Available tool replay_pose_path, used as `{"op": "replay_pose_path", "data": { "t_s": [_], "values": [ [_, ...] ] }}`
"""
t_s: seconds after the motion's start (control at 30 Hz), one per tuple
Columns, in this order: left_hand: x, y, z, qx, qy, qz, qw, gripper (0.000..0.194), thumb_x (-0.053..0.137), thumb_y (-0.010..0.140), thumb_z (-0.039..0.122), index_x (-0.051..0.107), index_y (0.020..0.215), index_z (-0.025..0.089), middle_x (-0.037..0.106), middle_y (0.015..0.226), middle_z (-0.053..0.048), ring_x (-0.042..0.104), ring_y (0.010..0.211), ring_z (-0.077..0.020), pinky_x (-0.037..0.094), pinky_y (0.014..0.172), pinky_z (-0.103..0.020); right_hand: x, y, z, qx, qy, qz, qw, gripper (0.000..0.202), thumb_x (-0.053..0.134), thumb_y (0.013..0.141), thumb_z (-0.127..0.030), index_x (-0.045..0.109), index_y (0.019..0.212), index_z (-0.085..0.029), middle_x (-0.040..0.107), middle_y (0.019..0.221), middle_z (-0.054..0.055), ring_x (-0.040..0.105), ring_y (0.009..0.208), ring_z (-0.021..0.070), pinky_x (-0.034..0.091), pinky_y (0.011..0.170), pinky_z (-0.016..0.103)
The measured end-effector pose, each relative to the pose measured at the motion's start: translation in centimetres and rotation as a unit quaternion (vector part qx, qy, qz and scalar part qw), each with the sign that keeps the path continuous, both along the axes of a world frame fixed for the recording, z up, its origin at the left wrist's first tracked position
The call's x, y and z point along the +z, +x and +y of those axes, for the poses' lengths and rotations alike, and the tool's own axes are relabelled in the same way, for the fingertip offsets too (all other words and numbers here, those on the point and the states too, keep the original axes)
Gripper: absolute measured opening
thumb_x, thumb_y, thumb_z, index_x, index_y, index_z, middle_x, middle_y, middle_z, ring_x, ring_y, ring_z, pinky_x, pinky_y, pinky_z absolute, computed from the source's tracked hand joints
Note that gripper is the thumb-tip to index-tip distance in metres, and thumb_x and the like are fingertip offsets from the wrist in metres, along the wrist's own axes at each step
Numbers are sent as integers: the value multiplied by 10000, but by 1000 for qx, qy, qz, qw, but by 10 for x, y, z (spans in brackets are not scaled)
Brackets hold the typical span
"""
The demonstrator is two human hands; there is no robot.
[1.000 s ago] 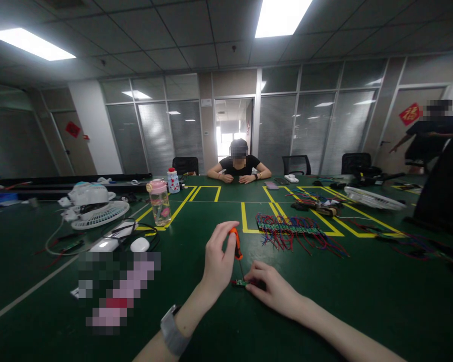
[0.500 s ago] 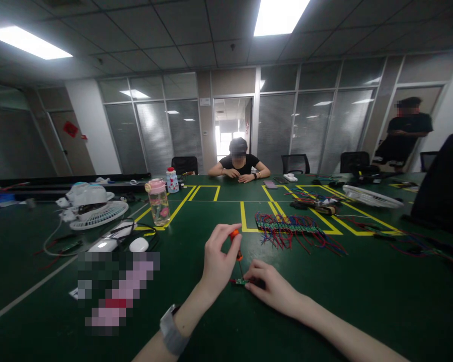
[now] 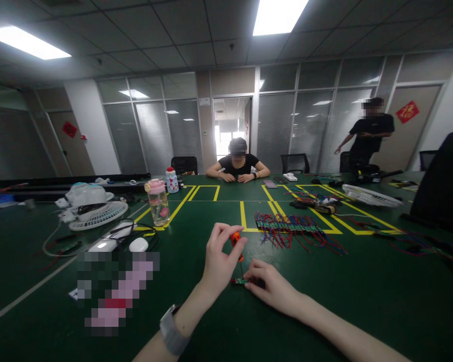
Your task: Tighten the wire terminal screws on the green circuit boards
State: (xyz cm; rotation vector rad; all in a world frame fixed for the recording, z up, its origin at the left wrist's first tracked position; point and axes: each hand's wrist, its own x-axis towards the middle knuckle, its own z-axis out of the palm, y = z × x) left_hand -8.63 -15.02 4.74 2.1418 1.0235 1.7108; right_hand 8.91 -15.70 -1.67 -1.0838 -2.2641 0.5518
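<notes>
My left hand point(image 3: 222, 256) is closed around the orange-and-black handle of a screwdriver point(image 3: 236, 240), which it holds nearly upright. The thin shaft points down, and its tip meets a small green circuit board point(image 3: 239, 281) on the table. Whether the tip sits in a screw is too small to tell. My right hand point(image 3: 266, 282) rests on the table and pinches the right end of the board between thumb and fingers. A bit of red shows at the board's left end.
Beyond my right hand lies a row of green circuit boards with red and blue wires point(image 3: 290, 227). A pink-lidded bottle point(image 3: 158, 203), a white fan point(image 3: 98, 213) and a white mouse point(image 3: 139, 245) stand to the left. A person point(image 3: 237, 161) sits opposite; another person point(image 3: 372, 130) stands behind at right.
The fingers of my left hand have shifted slightly on the screwdriver handle. My right hand and the board stay in place. The standing person has moved left, away from the door.
</notes>
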Motion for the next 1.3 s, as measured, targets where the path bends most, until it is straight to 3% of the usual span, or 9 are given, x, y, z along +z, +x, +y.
{"op": "replay_pose_path", "data": {
  "t_s": [0.1,0.2,0.77,0.97,1.3],
  "values": [
    [0,0,0,-35,-32,-9,999,248,535,922,240,649,1143,235,657,1023,-46,646,954,-176,524,830,-295,2,0,-1,-1,-3,-4,1000,127,612,831,-68,696,857,-159,579,878,37,567,782,171,460,704,253],
    [0,1,0,-56,-54,-24,997,265,527,929,242,634,1171,223,686,996,-42,671,890,-165,545,764,-267,3,0,0,0,1,-5,1000,133,612,830,-62,696,858,-162,582,879,36,566,788,171,458,705,250],
    [1,1,-1,-39,-28,-18,999,221,542,918,214,653,1108,201,673,950,-40,664,866,-161,551,745,-263,-4,1,2,6,3,-1,1000,123,624,837,-75,700,872,-166,582,887,33,562,804,173,448,711,247],
    [-1,2,-1,-90,-53,-27,994,250,464,956,225,614,1154,204,645,1083,-68,678,873,-157,579,712,-265,-3,0,3,6,6,-3,1000,130,617,840,-73,702,873,-166,580,882,30,561,798,169,447,710,247],
    [0,0,0,-58,-31,-5,998,245,497,944,233,623,1153,206,645,1052,-71,672,920,-178,588,711,-266,-4,2,2,8,5,3,1000,135,618,833,-65,702,883,-158,581,886,36,564,789,168,455,703,247]
  ]
}}
